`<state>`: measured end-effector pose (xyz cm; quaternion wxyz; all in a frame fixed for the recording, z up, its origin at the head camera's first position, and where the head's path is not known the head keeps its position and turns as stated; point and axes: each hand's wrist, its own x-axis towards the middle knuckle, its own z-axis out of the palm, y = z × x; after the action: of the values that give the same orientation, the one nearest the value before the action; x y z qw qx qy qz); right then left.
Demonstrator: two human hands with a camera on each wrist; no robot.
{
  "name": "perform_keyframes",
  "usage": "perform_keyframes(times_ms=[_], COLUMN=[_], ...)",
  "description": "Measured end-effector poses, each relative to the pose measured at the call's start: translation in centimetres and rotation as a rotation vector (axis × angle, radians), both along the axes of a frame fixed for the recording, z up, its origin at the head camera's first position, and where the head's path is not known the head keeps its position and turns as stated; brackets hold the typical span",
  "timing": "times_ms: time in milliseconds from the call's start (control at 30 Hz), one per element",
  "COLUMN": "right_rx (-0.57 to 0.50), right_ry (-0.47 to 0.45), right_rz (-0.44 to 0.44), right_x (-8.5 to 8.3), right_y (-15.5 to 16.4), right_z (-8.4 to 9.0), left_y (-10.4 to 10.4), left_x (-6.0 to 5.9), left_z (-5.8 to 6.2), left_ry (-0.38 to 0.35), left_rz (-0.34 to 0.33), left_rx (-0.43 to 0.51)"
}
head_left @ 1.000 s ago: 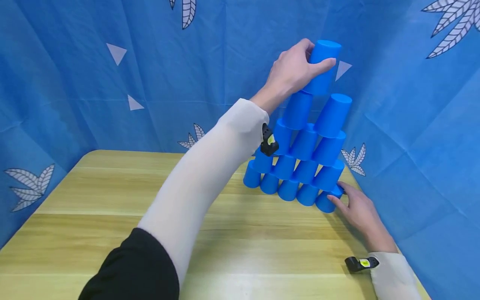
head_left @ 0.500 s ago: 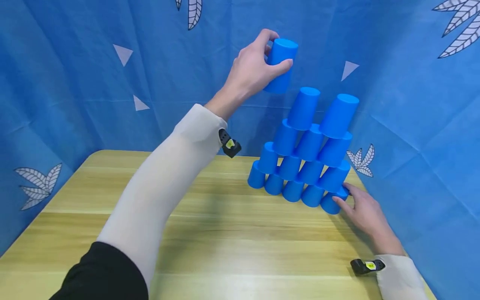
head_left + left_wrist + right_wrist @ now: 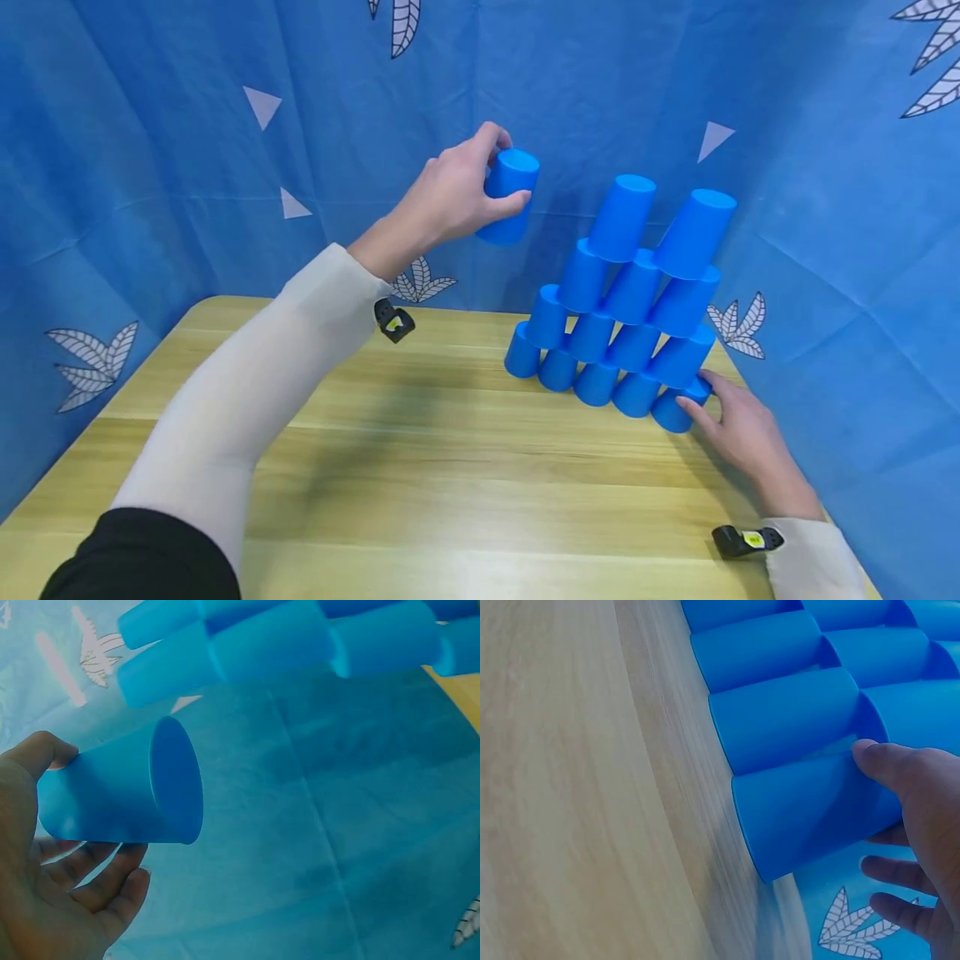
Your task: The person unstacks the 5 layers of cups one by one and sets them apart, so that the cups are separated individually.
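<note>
L hand [image 3: 448, 197] up in the air, well left of the cup stack [image 3: 630, 304] and above the counter [image 3: 420, 467]. Fingers [image 3: 491, 136] curled round a single blue cup [image 3: 508, 195], thumb across the front, cup upside down w/ closed base on top. Left wrist view: same cup [image 3: 124, 796] lies across the palm [image 3: 45, 900], open mouth facing away from the hand, thumb on the far side, other fingers under it. Cup not touching stack; clear gap between them.

Stack stands at the far right of the counter, near the backdrop [image 3: 150, 167]. All cups blue, inverted, tiered: 5 in bottom row, then 4, 3, and 2 on top. Top tier cups tilt slightly apart.

R hand [image 3: 738, 429] low on the counter at the right end of the bottom row. Fingers fairly straight, spread narrow, holding nothing; thumb tip presses the side of the end cup [image 3: 675, 408]. Right wrist view: thumb [image 3: 877, 761] on the wall of that end cup [image 3: 810, 814], other fingers behind it, relaxed; cup rim sits on the wood.

Both arms in pale sleeves; a small black tag w/ yellow mark [image 3: 393, 322] hangs at the L cuff, another [image 3: 746, 541] at the R cuff. Backdrop is blue cloth w/ white leaf and triangle prints.
</note>
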<state>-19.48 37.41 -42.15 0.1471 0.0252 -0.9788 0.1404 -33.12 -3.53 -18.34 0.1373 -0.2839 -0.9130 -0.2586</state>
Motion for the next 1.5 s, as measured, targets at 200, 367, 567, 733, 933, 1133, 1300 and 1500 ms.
perform_keyframes(times_ms=[200,367,567,733,933,1133,1300,1500], right_rx=[-0.001,0.001,0.003,0.000,-0.001,0.006,0.010,0.011], right_ry=[0.008,0.024,0.015,0.014,0.016,0.019,0.023,0.020], right_rz=[0.006,0.014,-0.008,-0.020,-0.024,-0.024,-0.021,-0.027], right_x=[0.3,0.3,0.6,0.9,1.1,1.5,1.6,1.9], right_y=[0.3,0.4,0.7,0.8,0.8,0.9,1.0,0.9], right_z=[-0.1,-0.2,-0.1,0.0,0.1,0.0,0.0,-0.1], left_y=[-1.7,-3.0,-4.0,-4.7,-5.4,-5.6,-5.9,-6.0], left_x=[0.1,0.6,0.7,0.3,0.0,-0.5,-1.3,-2.3], left_z=[-2.6,-4.9,-7.6,-10.0,-12.8,-15.8,-18.9,-21.7], left_ry=[0.045,0.010,-0.036,-0.064,-0.097,-0.169,-0.237,-0.266], left_rz=[-0.046,-0.058,-0.061,-0.058,-0.037,-0.005,0.033,0.069], left_rx=[-0.081,-0.114,-0.143,-0.143,-0.116,-0.083,-0.025,0.041])
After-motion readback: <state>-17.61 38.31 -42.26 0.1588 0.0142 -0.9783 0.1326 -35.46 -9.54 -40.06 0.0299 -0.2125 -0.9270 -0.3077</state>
